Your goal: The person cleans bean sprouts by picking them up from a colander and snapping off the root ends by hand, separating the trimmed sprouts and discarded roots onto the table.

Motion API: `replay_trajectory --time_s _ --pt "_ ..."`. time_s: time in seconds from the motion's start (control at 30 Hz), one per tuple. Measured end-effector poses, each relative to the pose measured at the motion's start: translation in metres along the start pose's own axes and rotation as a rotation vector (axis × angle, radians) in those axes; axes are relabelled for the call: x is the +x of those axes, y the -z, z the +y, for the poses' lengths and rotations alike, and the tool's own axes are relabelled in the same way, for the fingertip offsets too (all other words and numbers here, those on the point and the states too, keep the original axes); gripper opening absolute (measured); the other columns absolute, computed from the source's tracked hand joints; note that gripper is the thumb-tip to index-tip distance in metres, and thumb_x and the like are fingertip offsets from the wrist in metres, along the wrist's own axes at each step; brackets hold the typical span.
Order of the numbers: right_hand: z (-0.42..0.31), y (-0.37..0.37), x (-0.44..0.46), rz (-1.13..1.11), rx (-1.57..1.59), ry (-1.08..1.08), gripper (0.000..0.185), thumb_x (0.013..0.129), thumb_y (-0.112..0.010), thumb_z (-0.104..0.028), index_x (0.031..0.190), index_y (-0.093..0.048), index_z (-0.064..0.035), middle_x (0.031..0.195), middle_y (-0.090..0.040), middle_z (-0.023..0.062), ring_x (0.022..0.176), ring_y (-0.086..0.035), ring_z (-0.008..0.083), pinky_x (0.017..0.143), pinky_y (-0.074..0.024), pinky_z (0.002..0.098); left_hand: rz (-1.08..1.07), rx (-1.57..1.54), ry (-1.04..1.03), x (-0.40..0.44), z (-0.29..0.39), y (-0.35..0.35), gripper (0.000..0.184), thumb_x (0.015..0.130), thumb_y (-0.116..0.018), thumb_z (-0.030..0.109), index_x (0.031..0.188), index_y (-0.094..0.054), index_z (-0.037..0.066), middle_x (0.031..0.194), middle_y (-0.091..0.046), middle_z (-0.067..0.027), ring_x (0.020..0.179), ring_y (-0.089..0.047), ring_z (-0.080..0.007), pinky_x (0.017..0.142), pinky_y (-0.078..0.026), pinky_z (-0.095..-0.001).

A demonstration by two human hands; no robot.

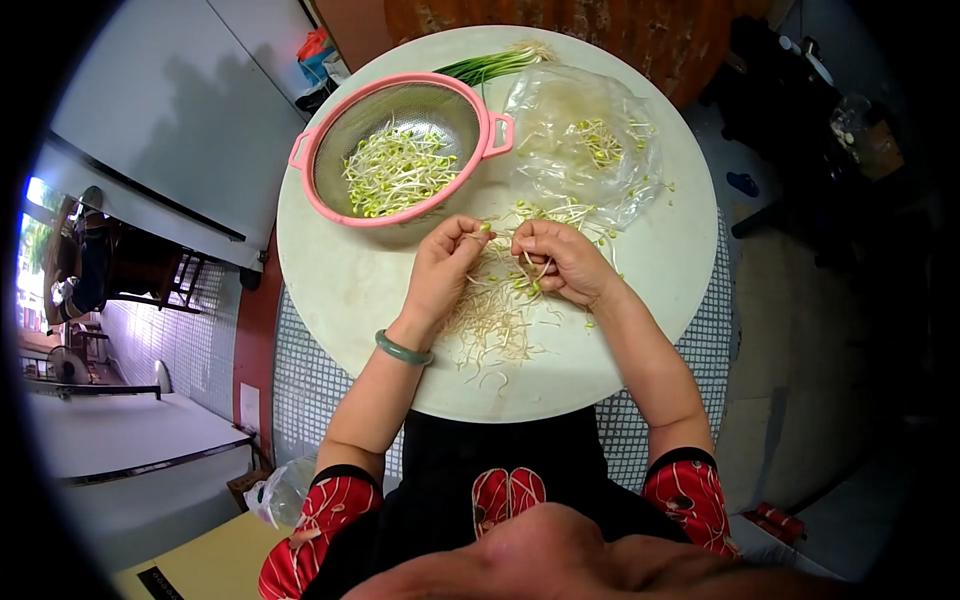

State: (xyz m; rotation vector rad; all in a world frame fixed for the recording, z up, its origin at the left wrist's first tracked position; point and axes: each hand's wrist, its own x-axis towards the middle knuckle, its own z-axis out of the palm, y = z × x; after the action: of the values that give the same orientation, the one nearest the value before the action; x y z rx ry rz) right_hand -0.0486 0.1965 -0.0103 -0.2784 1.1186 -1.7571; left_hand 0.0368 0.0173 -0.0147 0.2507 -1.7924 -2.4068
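Note:
My left hand (446, 262), with a green bangle (404, 348) on its wrist, pinches a bean sprout whose yellow-green head (485, 228) shows at the fingertips. Close beside it, my right hand (566, 260) is closed around a few bean sprouts (535, 270). Between and beyond the hands lie loose bean sprouts (560, 212). A heap of thin, pale root ends (490, 326) is spread on the table nearer to me. Beyond my left hand stands a pink-rimmed colander (456, 190) with a mesh bowl, holding a pile of bean sprouts (400, 172).
A clear plastic bag (545, 110) with some sprouts in it lies at the back right of the round white table (330, 290). A bunch of green onions (490, 66) rests behind the colander. A blue slipper (742, 184) is on the floor to the right.

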Motion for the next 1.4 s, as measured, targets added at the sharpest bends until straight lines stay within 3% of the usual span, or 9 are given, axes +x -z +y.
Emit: replay_trajectory --time_s 0.13,0.3,0.4,0.7,0.93,1.1,1.13,1.27,1.4 --pt "0.002 0.002 0.001 0.055 -0.004 0.085 0.012 0.093 -0.052 -0.015 0.093 -0.057 -0.0042 0.065 -0.039 -0.0055 0.050 -0.026 0.0025 0.041 -0.0203 0.0185 -0.035 -0.003 0.026 -0.003 0.000 0.002 0.008 0.094 -0.056 0.010 0.094 -0.060 0.002 0.075 -0.051 0.0079 0.064 -0.038 0.0008 0.057 -0.031 -0.0170" --pt "-0.004 0.014 0.004 -0.051 0.357 0.150 0.019 0.095 -0.047 -0.021 0.079 -0.049 -0.0113 0.064 -0.039 -0.0026 0.056 -0.034 0.0071 0.043 -0.0260 0.0211 -0.051 0.261 -0.020 -0.012 0.008 0.012 0.014 0.094 -0.057 0.011 0.105 -0.058 0.003 0.075 -0.056 0.0024 0.059 -0.045 -0.0040 0.052 -0.035 -0.0228" --pt "-0.007 0.008 0.003 -0.031 0.484 0.140 0.028 0.098 -0.044 -0.029 0.075 -0.043 -0.0136 0.064 -0.040 -0.0016 0.061 -0.039 0.0096 0.046 -0.0293 0.0226 -0.065 0.883 0.130 -0.035 0.044 0.017 0.028 0.091 -0.058 0.017 0.115 -0.055 0.003 0.066 -0.056 -0.0046 0.057 -0.051 -0.0133 0.057 -0.042 -0.0274" --pt "0.000 0.015 0.007 -0.127 0.390 0.032 0.030 0.101 -0.046 -0.035 0.080 -0.044 -0.0129 0.067 -0.040 -0.0030 0.053 -0.035 0.0061 0.041 -0.0268 0.0191 -0.180 1.277 -0.167 -0.031 0.035 0.008 0.024 0.085 -0.053 0.013 0.108 -0.052 0.005 0.069 -0.060 -0.0163 0.068 -0.061 -0.0353 0.062 -0.046 -0.0457" --pt "0.005 0.011 0.009 -0.192 0.442 0.012 0.025 0.100 -0.048 -0.031 0.086 -0.048 -0.0104 0.068 -0.040 -0.0032 0.052 -0.033 0.0043 0.040 -0.0265 0.0177 -0.261 1.209 -0.242 -0.016 0.033 -0.012 0.016 0.086 -0.057 0.016 0.098 -0.058 0.006 0.075 -0.063 -0.0167 0.071 -0.061 -0.0363 0.063 -0.047 -0.0455" --pt "-0.009 0.006 -0.007 0.006 0.112 0.092 0.025 0.101 -0.047 -0.029 0.097 -0.053 -0.0049 0.067 -0.039 -0.0050 0.051 -0.030 0.0031 0.041 -0.0257 0.0170 -0.155 1.129 -0.127 -0.011 0.037 -0.003 0.015 0.085 -0.059 0.015 0.098 -0.063 0.007 0.078 -0.064 -0.0171 0.072 -0.062 -0.0338 0.065 -0.048 -0.0439" --pt "-0.013 0.007 -0.010 0.007 0.070 0.102 0.024 0.101 -0.046 -0.028 0.096 -0.052 -0.0051 0.067 -0.038 -0.0055 0.051 -0.029 0.0028 0.041 -0.0253 0.0167 -0.168 1.122 -0.154 -0.011 0.035 0.001 0.016 0.084 -0.061 0.007 0.100 -0.063 0.005 0.072 -0.063 -0.0128 0.059 -0.058 -0.0224 0.057 -0.044 -0.0340" --pt "-0.017 0.011 -0.013 0.038 -0.067 0.185 0.021 0.100 -0.050 -0.025 0.092 -0.052 -0.0058 0.063 -0.035 -0.0068 0.050 -0.026 0.0023 0.040 -0.0241 0.0173 -0.459 1.213 -0.351 -0.017 0.019 0.002 0.016 0.082 -0.062 0.008 0.098 -0.066 0.008 0.084 -0.067 -0.0105 0.071 -0.063 -0.0267 0.065 -0.050 -0.0352" --pt "-0.016 0.010 -0.011 0.059 -0.089 0.168 0.020 0.099 -0.053 -0.024 0.089 -0.051 -0.0061 0.062 -0.035 -0.0069 0.049 -0.026 0.0025 0.040 -0.0241 0.0177 -0.425 1.348 -0.315 -0.016 0.012 -0.001 0.015 0.082 -0.062 0.008 0.096 -0.066 0.010 0.087 -0.067 -0.0105 0.075 -0.064 -0.0283 0.068 -0.050 -0.0372"
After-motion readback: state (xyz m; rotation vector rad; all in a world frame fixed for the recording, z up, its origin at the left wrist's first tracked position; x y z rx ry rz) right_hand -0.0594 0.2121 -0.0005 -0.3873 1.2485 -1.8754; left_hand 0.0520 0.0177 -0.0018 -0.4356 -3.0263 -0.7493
